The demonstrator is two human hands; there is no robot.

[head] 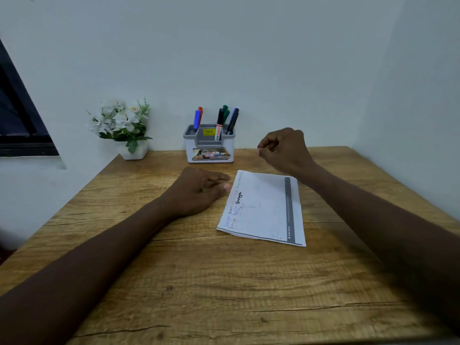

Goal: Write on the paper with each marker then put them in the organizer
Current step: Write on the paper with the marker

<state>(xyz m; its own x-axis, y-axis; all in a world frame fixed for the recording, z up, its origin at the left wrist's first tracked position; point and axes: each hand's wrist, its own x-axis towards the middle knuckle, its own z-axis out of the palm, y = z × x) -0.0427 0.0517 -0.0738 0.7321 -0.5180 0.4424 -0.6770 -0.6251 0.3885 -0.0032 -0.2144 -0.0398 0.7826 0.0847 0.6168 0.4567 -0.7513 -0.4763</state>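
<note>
A folded white sheet of paper [263,207] lies flat on the wooden counter [224,282], turned at a slight angle. A grey printed band runs along its right edge. Short handwritten words in blue, green, red and bold black ink sit along its left edge. Beyond the paper, at the back of the counter against the wall, a small grey and white organizer [209,145] stands upright. All the markers [220,123] stand inside it, caps up: blue and red ones in the left compartment, a black-capped white-barrelled one and green ones in the middle, and dark ones on the right.
</note>
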